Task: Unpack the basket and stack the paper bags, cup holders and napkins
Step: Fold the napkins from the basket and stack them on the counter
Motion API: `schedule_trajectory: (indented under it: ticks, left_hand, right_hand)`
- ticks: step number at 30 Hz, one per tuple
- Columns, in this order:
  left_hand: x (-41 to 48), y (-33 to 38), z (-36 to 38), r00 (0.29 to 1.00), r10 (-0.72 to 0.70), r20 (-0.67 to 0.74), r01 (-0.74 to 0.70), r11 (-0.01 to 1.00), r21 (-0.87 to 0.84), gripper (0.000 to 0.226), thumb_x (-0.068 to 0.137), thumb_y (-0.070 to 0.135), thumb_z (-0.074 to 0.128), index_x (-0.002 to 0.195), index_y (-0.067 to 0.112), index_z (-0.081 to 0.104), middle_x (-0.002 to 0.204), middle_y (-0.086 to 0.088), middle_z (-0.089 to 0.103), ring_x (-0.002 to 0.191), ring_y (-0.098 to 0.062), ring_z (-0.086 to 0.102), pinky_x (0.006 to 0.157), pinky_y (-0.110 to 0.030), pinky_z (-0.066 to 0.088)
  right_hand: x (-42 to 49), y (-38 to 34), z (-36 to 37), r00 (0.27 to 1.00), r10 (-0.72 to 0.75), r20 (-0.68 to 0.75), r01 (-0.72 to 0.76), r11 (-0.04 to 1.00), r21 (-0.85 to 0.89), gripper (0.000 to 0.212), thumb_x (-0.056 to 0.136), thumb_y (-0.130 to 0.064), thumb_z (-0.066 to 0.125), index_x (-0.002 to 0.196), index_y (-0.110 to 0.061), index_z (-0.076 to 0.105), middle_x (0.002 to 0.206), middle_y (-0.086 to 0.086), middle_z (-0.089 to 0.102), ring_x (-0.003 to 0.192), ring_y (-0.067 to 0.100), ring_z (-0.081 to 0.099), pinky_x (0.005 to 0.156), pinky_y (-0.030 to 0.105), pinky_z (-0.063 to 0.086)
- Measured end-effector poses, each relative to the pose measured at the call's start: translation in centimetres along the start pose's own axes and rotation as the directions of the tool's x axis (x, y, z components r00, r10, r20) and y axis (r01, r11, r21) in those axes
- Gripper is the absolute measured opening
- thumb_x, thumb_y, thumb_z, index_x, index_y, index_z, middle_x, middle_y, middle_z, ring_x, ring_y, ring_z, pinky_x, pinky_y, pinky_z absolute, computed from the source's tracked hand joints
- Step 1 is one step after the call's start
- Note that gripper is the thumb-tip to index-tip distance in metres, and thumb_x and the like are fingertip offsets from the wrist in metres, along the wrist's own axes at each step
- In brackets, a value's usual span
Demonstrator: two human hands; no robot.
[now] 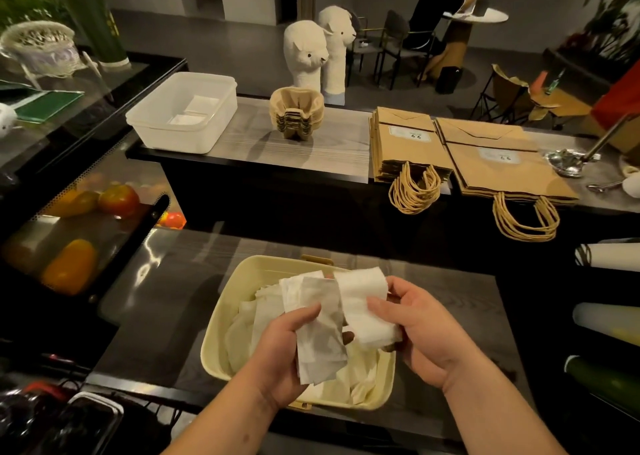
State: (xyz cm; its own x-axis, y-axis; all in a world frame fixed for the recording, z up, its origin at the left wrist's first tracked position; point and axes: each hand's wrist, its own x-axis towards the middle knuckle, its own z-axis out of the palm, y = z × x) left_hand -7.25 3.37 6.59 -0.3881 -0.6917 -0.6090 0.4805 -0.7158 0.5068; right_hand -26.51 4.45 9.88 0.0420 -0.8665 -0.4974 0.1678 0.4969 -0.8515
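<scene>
Over the cream basket point(215, 321) on the counter point(166, 302), our left hand point(277, 354) pinches a crumpled napkin sheaf point(320, 319) and our right hand point(419, 333) curls round a thicker, seemingly folded napkin wad point(363, 307). Loose napkins point(249, 323) lie in the basket below. Gripped this unevenly, sheets could slide free, or perhaps tear, as we square them together.

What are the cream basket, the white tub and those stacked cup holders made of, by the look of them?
Basket: likely plastic, smooth matte cream walls, rounded moulded corners.
White tub: probably plastic too, smooth milky-white walls, moulded stepped rim.
Cup holders: seemingly moulded paper pulp, dull brown, rough-looking.
</scene>
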Motion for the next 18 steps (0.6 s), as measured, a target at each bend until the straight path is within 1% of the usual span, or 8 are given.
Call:
schedule_trajectory:
  ticks: [2, 3, 6, 8, 10, 12, 16, 18]
  left_hand:
    - [0.3, -0.2, 0.0, 1.000, -0.013, 0.010, 0.014, 1.000, -0.025, 0.042, 0.088, 0.032, 0.059, 0.113, 0.004, 0.078, 0.130, -0.028, 0.066, 0.118, -0.047, 0.060, 0.102, -0.056, 0.045]
    - [0.4, -0.2, 0.0, 0.999, -0.017, 0.031, 0.018, 0.999, -0.038, 0.043, 0.090, 0.036, 0.056, 0.111, 0.007, 0.079, 0.130, -0.027, 0.066, 0.114, -0.046, 0.061, 0.101, -0.056, 0.044]
    - [0.2, -0.4, 0.3, 0.994, -0.006, 0.107, 0.013, 0.997, -0.071, 0.052, 0.091, 0.052, 0.047, 0.108, 0.016, 0.082, 0.122, -0.022, 0.071, 0.102, -0.040, 0.068, 0.096, -0.053, 0.046]
    - [0.1, -0.5, 0.2, 0.989, 0.002, 0.148, 0.004, 0.999, -0.043, 0.048, 0.088, 0.054, 0.056, 0.108, 0.020, 0.082, 0.119, -0.019, 0.073, 0.100, -0.036, 0.069, 0.093, -0.049, 0.047]
    - [0.3, -0.8, -0.3, 0.982, 0.010, 0.188, -0.014, 1.000, 0.021, 0.037, 0.082, 0.036, 0.075, 0.115, 0.018, 0.079, 0.121, -0.020, 0.071, 0.100, -0.036, 0.068, 0.091, -0.048, 0.049]
    - [0.4, -0.9, -0.6, 0.978, 0.029, 0.207, -0.045, 0.996, 0.073, 0.052, 0.072, 0.019, 0.081, 0.123, 0.011, 0.074, 0.121, -0.026, 0.069, 0.098, -0.038, 0.069, 0.088, -0.052, 0.054]
    - [0.4, -0.3, -0.8, 0.972, -0.019, 0.234, -0.013, 0.991, 0.132, 0.046, 0.069, -0.001, 0.065, 0.113, 0.004, 0.077, 0.117, -0.029, 0.070, 0.096, -0.042, 0.072, 0.081, -0.053, 0.060]
    - [0.0, 0.3, -0.7, 0.964, -0.070, 0.258, 0.025, 0.984, 0.174, 0.054, 0.069, -0.002, 0.059, 0.122, -0.002, 0.071, 0.114, -0.030, 0.069, 0.096, -0.043, 0.071, 0.078, -0.050, 0.060]
  right_hand:
    - [-0.6, 0.4, 1.1, 0.999, -0.031, -0.009, 0.032, 0.993, 0.118, 0.033, 0.089, -0.009, 0.070, 0.121, -0.015, 0.067, 0.114, 0.011, 0.075, 0.109, 0.037, 0.070, 0.101, 0.060, 0.048]
    - [-0.7, 0.9, 2.0, 0.996, -0.056, -0.068, 0.060, 0.996, 0.061, 0.028, 0.089, -0.009, 0.071, 0.116, -0.017, 0.070, 0.110, 0.009, 0.076, 0.105, 0.034, 0.072, 0.098, 0.059, 0.053]
    - [-0.3, 2.5, 4.1, 0.957, -0.189, -0.220, 0.105, 0.933, -0.345, 0.013, 0.094, -0.022, 0.071, 0.105, -0.028, 0.071, 0.101, -0.005, 0.076, 0.092, 0.016, 0.073, 0.074, 0.038, 0.064]
    - [-0.2, 2.8, 4.6, 0.936, -0.277, -0.218, 0.131, 0.848, -0.514, 0.016, 0.092, -0.031, 0.073, 0.107, -0.031, 0.068, 0.098, -0.012, 0.073, 0.091, 0.008, 0.071, 0.074, 0.027, 0.062]
    - [-0.4, 2.6, 4.7, 0.919, -0.347, -0.185, 0.119, 0.694, -0.710, 0.020, 0.091, -0.041, 0.073, 0.107, -0.036, 0.061, 0.094, -0.020, 0.067, 0.083, 0.001, 0.065, 0.066, 0.016, 0.055]
    - [-0.7, 2.3, 4.6, 0.914, -0.372, -0.161, 0.095, 0.581, -0.808, 0.027, 0.088, -0.048, 0.073, 0.103, -0.041, 0.051, 0.090, -0.024, 0.058, 0.077, -0.002, 0.057, 0.058, 0.013, 0.044]
    - [-0.5, 1.6, 2.7, 0.888, -0.429, -0.167, 0.172, 0.645, -0.744, 0.044, 0.082, -0.045, 0.078, 0.114, -0.041, 0.048, 0.103, -0.020, 0.053, 0.089, 0.000, 0.054, 0.066, 0.014, 0.041]
    - [0.1, 0.7, 1.4, 0.945, -0.325, -0.039, 0.210, 0.692, -0.691, 0.060, 0.080, -0.039, 0.082, 0.127, -0.043, 0.045, 0.118, -0.023, 0.049, 0.108, -0.002, 0.051, 0.076, 0.017, 0.049]
